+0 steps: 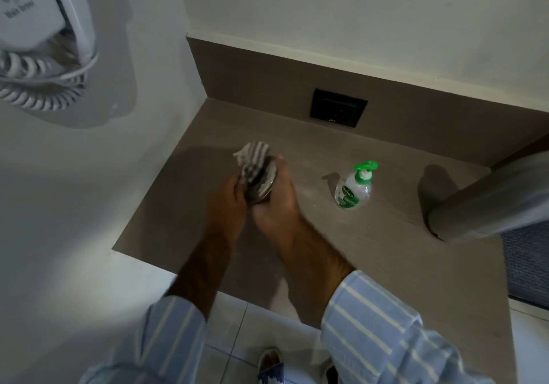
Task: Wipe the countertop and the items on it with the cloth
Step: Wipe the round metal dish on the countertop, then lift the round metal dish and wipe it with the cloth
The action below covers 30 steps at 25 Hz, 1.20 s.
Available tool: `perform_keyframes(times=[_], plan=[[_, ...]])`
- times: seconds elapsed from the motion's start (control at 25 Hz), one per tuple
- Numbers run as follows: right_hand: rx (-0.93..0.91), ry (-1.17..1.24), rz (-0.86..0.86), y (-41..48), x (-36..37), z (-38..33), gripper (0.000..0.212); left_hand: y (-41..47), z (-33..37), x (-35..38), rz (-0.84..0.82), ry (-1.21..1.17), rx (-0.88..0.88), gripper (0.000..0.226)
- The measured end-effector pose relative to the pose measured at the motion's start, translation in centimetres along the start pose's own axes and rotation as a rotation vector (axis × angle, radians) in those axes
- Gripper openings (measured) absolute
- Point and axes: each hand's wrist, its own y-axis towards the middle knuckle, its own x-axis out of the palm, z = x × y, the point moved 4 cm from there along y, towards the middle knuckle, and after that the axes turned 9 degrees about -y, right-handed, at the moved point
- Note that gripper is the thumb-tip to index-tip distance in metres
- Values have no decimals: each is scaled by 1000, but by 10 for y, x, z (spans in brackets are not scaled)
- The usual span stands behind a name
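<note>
Holding cloth | both hands: left, right | above countertop

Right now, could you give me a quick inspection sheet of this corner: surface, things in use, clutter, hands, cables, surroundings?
Surface: grey-brown wood-grain countertop, faint dusty smears.
Job's things: grey-and-white striped cloth pressed on a round dark item, blurred.
Clutter: clear sanitiser pump bottle with green top, upright, apart from the hands.
Hands: left hand holds the cloth; right hand has its grip on the item.
Cables: white coiled cord under wall hair dryer.
Surroundings: black wall socket, tiled floor.
</note>
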Motion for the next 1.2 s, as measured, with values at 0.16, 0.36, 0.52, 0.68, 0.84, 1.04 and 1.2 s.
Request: perform_keyframes(times=[0.16,0.36,0.52,0.68,0.84,1.04,1.2], plan=[[13,-52,32,12,-20,0,44,-4,23,13,-98,-141,110,33],[12,-472,121,43,-15,-23,45,-18,-30,-10,178,-470,-252,27],[-132,-1080,389,67,-30,-36,60,-9,-71,-11,133,-1122,-668,36],[-170,-1376,362,69,-23,-38,64,-8,-74,-18,27,-1333,-732,35],[-273,-1912,387,42,2,-50,69,-8,-54,-34,-22,-975,-646,10],[-150,-1183,-23,-36,61,-76,61,-4,35,-72,-222,-1083,-471,22],[-211,-938,-73,-122,94,-162,18,13,147,-96,-264,-948,-169,23]])
